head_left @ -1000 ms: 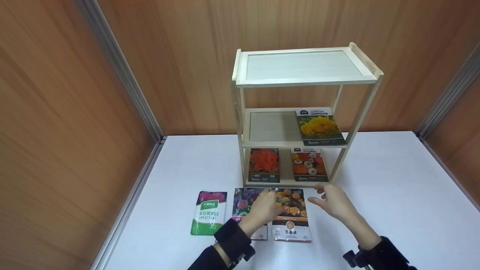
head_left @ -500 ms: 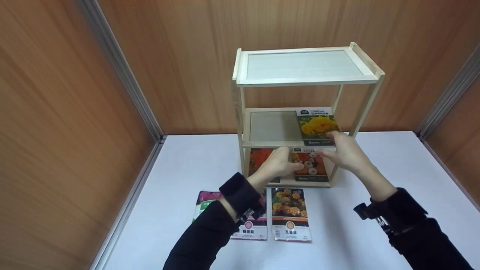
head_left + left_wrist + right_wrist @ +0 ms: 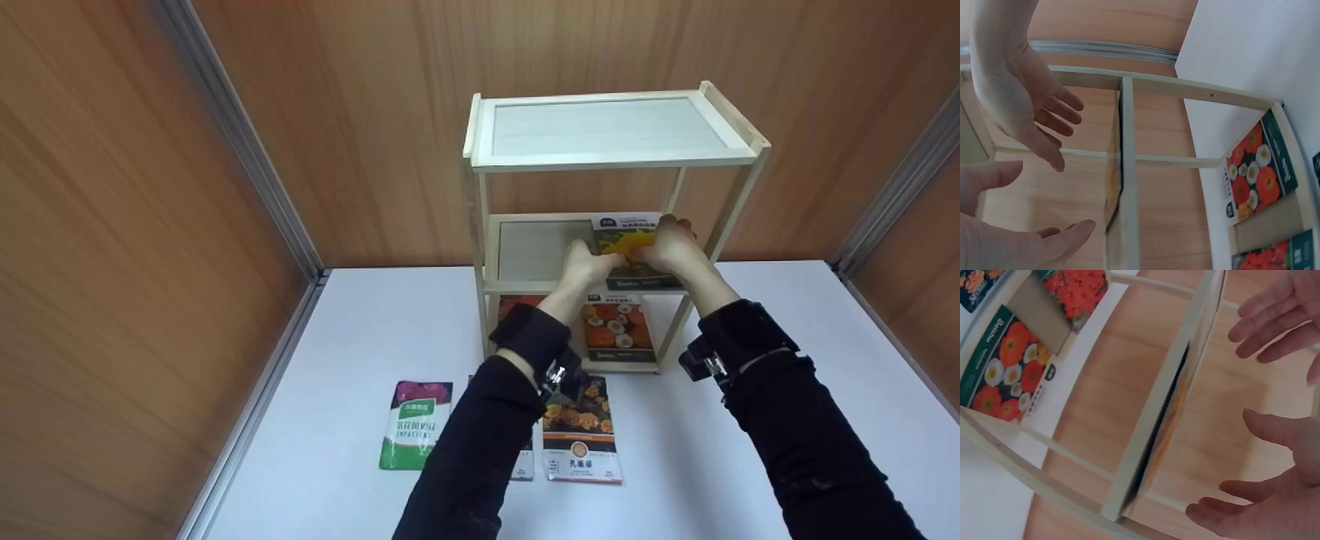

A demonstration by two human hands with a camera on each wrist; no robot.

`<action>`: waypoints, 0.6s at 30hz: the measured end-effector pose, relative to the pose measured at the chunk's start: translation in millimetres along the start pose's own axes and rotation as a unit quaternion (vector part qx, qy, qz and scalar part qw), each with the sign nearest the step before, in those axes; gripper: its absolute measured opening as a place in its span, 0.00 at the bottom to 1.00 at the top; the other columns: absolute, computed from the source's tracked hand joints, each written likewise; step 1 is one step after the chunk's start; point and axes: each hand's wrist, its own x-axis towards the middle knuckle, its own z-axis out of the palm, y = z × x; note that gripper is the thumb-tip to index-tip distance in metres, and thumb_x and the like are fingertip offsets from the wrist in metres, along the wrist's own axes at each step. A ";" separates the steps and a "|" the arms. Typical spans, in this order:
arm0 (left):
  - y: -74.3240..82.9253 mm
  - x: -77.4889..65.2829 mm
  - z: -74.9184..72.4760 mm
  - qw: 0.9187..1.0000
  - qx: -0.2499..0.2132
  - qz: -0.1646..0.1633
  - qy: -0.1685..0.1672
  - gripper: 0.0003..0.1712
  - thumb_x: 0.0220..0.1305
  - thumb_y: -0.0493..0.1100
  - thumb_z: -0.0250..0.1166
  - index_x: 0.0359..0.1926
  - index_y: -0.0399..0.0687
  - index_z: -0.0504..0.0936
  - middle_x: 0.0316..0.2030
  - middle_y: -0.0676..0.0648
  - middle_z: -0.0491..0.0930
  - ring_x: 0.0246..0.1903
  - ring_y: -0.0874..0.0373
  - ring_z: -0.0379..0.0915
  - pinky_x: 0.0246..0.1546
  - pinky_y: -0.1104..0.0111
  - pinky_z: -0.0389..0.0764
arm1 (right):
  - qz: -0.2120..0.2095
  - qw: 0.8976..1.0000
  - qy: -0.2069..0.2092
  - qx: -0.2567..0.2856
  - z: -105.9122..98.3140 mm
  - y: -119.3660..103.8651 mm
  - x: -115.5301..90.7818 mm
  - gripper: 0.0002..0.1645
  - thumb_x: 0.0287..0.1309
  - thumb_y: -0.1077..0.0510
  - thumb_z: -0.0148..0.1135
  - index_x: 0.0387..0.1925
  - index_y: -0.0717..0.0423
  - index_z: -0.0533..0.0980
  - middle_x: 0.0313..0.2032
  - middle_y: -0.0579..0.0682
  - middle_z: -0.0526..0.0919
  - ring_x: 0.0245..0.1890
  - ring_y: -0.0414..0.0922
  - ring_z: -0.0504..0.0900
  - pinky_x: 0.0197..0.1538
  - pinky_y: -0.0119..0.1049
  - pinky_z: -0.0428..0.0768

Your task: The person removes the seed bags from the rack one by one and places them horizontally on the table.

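On the right of the middle shelf lies a seed packet with a yellow flower, partly covered by the hands in the head view. My left hand hovers at its left side, fingers extended and thumb apart. Over its right side is my right hand, its fingers loosely spread. Both wrist views show the left hand and right hand facing each other above the shelf, nothing between them. Edge-on in the left wrist view, the packet lies flat against the shelf.
The pale wooden rack has three levels. Its bottom shelf holds an orange-and-white flower packet and a red flower packet. On the white table in front lie a green-and-white packet, an orange flower packet and one mostly hidden by the left sleeve.
Both hands have moved up and away from the table packets, past the bottom shelf, to the yellow flower packet on the middle shelf. The packets have stayed in place.
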 end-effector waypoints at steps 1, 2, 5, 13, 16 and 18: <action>-5.0 8.4 4.1 1.000 -0.019 -0.007 0.003 0.34 0.53 0.39 0.63 0.58 0.33 0.61 0.54 0.40 0.66 0.52 0.51 0.64 0.50 0.66 0.67 | 0.010 1.000 -0.002 0.004 1.4 1.4 2.9 0.43 0.50 0.55 0.54 0.54 0.83 0.48 0.50 0.77 0.54 0.50 0.66 0.57 0.53 0.57 0.59; -7.3 11.2 7.1 0.999 -0.028 -0.013 0.012 0.36 0.52 0.39 0.63 0.59 0.33 0.59 0.55 0.39 0.65 0.53 0.51 0.63 0.51 0.65 0.67 | 0.021 1.000 -0.006 0.005 2.7 2.5 5.3 0.43 0.50 0.55 0.53 0.55 0.84 0.47 0.51 0.78 0.53 0.50 0.66 0.57 0.54 0.56 0.59; -35.2 53.2 27.7 0.998 -0.042 -0.018 0.031 0.39 0.51 0.40 0.62 0.61 0.32 0.55 0.58 0.37 0.61 0.56 0.48 0.60 0.51 0.65 0.67 | 0.048 0.999 -0.015 0.017 7.5 5.1 10.7 0.43 0.52 0.53 0.52 0.55 0.83 0.47 0.52 0.78 0.53 0.52 0.66 0.57 0.54 0.55 0.59; -76.8 124.3 64.7 0.995 -0.061 -0.020 0.081 0.15 0.50 0.36 0.58 0.39 0.33 0.71 0.34 0.44 0.72 0.31 0.55 0.67 0.27 0.67 0.70 | 0.089 0.995 -0.020 0.035 14.9 9.0 15.6 0.45 0.52 0.50 0.54 0.57 0.81 0.49 0.54 0.76 0.55 0.52 0.64 0.60 0.55 0.53 0.61; -74.9 126.5 66.8 0.994 -0.076 -0.026 0.072 0.11 0.50 0.36 0.55 0.36 0.35 0.69 0.32 0.47 0.69 0.29 0.55 0.63 0.25 0.67 0.67 | 0.086 0.995 -0.017 0.045 14.9 8.0 16.1 0.43 0.51 0.51 0.54 0.56 0.81 0.53 0.54 0.75 0.59 0.51 0.63 0.63 0.54 0.51 0.63; -69.7 122.6 65.6 0.994 -0.080 -0.036 0.067 0.15 0.50 0.37 0.57 0.39 0.34 0.70 0.35 0.47 0.70 0.31 0.56 0.64 0.27 0.67 0.68 | 0.084 0.995 -0.026 0.036 14.1 6.3 16.6 0.43 0.52 0.50 0.53 0.56 0.81 0.52 0.55 0.75 0.58 0.53 0.63 0.62 0.55 0.50 0.63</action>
